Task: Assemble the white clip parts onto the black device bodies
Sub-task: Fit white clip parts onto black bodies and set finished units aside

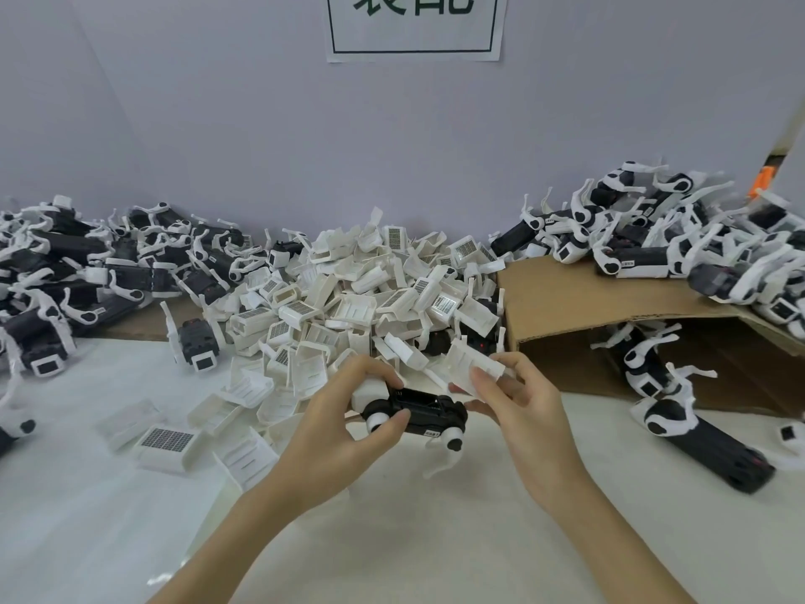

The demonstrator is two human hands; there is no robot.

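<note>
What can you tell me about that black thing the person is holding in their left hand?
The black device body looks like hard plastic: a long dark block with an open recess on top, white round joints and white curved arms at its ends. It lies roughly level above the white table. The left hand grips its left end; the right hand holds a white clip beside it.

Sign [416, 26] cropped by top edge, characters half legible. Labels on clips [167, 439] too small to read.

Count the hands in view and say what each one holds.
2. The left hand grips a black plastic device body at centre, above the white table. The right hand pinches a white plastic clip part just above and right of the body.
</note>
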